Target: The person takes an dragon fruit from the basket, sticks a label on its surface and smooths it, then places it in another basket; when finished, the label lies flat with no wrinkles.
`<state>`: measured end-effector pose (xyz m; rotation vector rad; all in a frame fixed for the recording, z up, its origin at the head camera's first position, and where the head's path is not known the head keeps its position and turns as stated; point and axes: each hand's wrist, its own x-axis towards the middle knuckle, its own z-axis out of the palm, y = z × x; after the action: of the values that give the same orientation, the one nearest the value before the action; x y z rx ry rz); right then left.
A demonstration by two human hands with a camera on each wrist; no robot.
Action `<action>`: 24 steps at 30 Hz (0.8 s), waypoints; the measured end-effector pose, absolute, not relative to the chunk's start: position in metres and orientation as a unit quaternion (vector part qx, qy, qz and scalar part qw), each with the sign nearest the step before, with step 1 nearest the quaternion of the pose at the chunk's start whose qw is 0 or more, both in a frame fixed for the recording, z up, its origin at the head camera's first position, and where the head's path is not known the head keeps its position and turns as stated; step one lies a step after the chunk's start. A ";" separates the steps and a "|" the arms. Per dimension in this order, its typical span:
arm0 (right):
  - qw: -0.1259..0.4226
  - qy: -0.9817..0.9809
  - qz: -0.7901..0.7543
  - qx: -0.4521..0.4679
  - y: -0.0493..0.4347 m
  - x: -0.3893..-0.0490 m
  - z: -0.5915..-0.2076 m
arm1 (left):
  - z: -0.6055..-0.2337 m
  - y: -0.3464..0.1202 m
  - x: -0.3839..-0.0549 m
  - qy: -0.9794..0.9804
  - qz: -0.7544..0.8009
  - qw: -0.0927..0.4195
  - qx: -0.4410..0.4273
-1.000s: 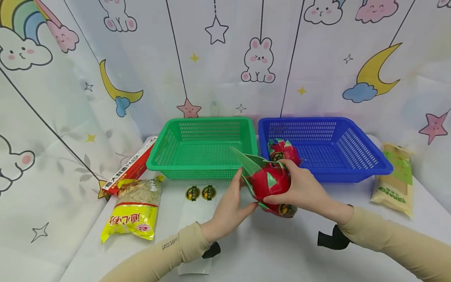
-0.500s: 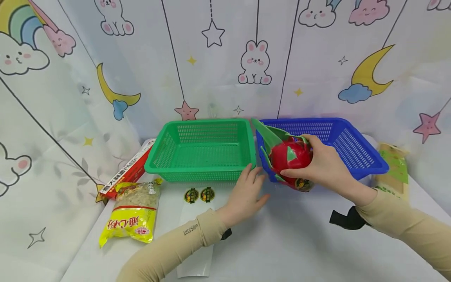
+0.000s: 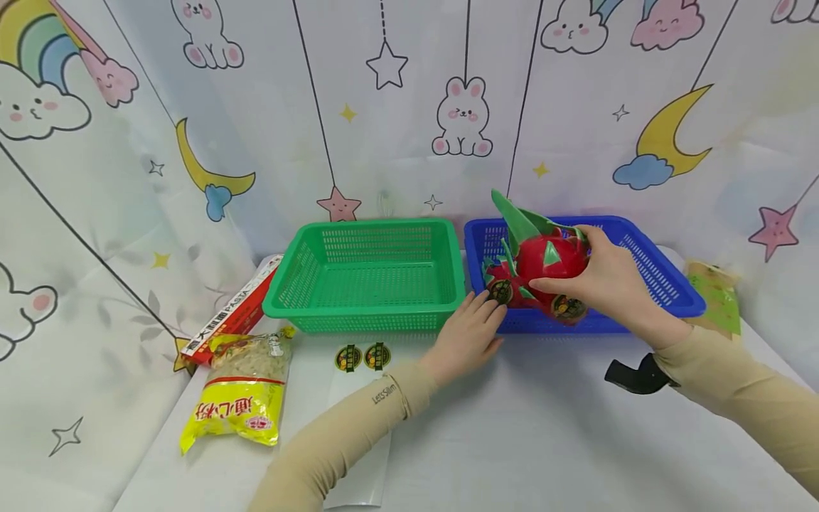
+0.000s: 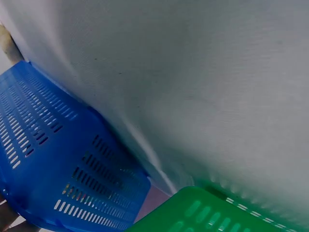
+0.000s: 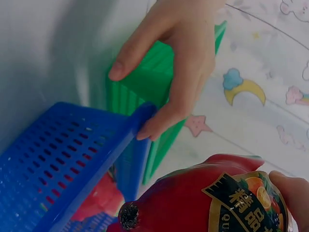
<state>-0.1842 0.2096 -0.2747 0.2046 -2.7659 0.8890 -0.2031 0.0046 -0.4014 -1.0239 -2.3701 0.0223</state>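
My right hand (image 3: pixel 617 281) grips a red dragon fruit (image 3: pixel 552 257) with long green leaves over the front of the blue basket (image 3: pixel 687 304). A dark round sticker (image 5: pixel 248 203) shows on that fruit in the right wrist view. Inside the blue basket, just left of the held one, lies a second dragon fruit (image 3: pixel 498 276), also with a sticker. My left hand (image 3: pixel 466 334) has its fingers extended, with fingertips touching the blue basket's front left corner. Seen from the right wrist, the left hand (image 5: pixel 189 53) lies across the rim there.
Left of the blue basket stands a green basket (image 3: pixel 365 311). A red pasta box (image 3: pixel 238 306) and a yellow pasta bag (image 3: pixel 239 398) lie at the table's left. Two round stickers on a backing strip (image 3: pixel 358 427) lie in front. A beige-green package (image 3: pixel 716 295) sits far right.
The right hand has carried the dragon fruit back and right, from in front of the baskets to over the blue one. The left hand has let go of it and moved to the blue basket's corner.
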 end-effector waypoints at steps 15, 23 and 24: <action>0.112 -0.949 0.292 0.030 0.224 -0.221 -0.289 | -0.397 0.019 -0.216 -0.904 0.017 0.264 -0.335; 0.103 -0.956 0.275 -0.003 0.239 -0.250 -0.296 | -0.391 0.025 -0.215 -0.909 0.016 0.251 -0.331; 0.098 -0.957 0.272 -0.008 0.241 -0.253 -0.297 | -0.391 0.026 -0.215 -0.910 0.016 0.249 -0.332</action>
<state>-0.2531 0.2409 -0.2971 -0.0247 -2.8330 0.8039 -0.2149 0.0261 -0.3907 -0.9033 -2.4777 0.0449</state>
